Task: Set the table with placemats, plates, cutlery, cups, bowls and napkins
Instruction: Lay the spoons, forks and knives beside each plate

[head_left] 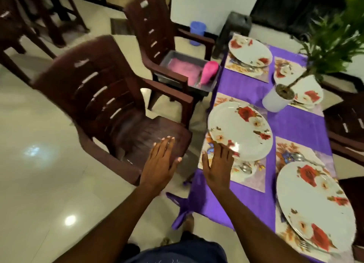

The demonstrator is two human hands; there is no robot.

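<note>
My left hand (160, 162) is flat over the chair seat (149, 136), fingers straight, grasping nothing. My right hand (217, 164) is also released, fingertips touching the near rim of the plate (240, 130) at centre frame. This plate hangs past its placemat (248, 176) toward the tabletop (301, 124) edge; a careless push could tip it to the floor. Its oval runs from upper left to lower right.

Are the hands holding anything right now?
No. The left hand is open above the brown plastic chair. The right hand is open too, fingertips at the rim of the white rose-patterned plate.
</note>
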